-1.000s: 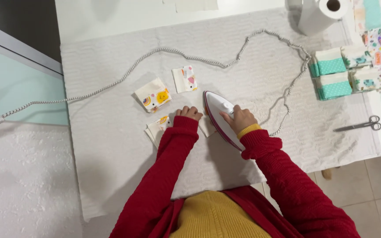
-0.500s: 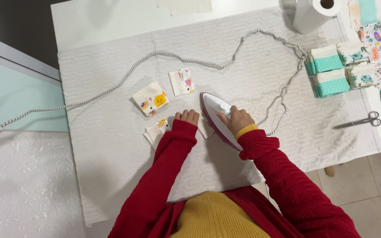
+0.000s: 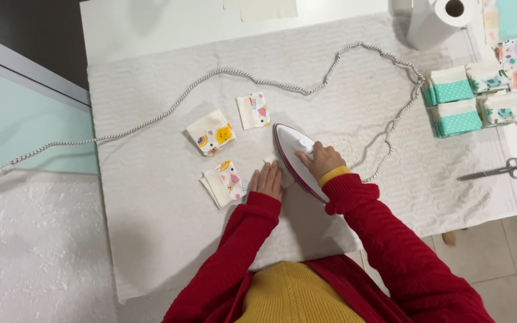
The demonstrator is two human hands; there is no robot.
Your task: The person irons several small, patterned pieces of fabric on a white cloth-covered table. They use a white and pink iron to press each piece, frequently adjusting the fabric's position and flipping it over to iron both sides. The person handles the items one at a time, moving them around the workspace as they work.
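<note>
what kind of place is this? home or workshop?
Most likely a home sewing or craft corner. A towel-covered table serves as an ironing surface, the right hand grips an iron, and folded fabric stacks and scissors lie nearby. Tiled floor suggests a domestic room.

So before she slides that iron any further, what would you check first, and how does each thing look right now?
1. Right hand grips the iron from above: ok.
2. Left hand lies flat beside the iron's edge, fingertips very near it: not ok, I would widen the gap.
3. Cord loops across the grey cloth cover, away from the iron's tip: ok.
4. Small fabric piece under the left hand is mostly hidden, so whether it lies flat: cannot tell.
5. Folded patterned piece lies close to the left hand, apart from the iron: ok.
6. Scissors lie far to the right: ok.
</note>
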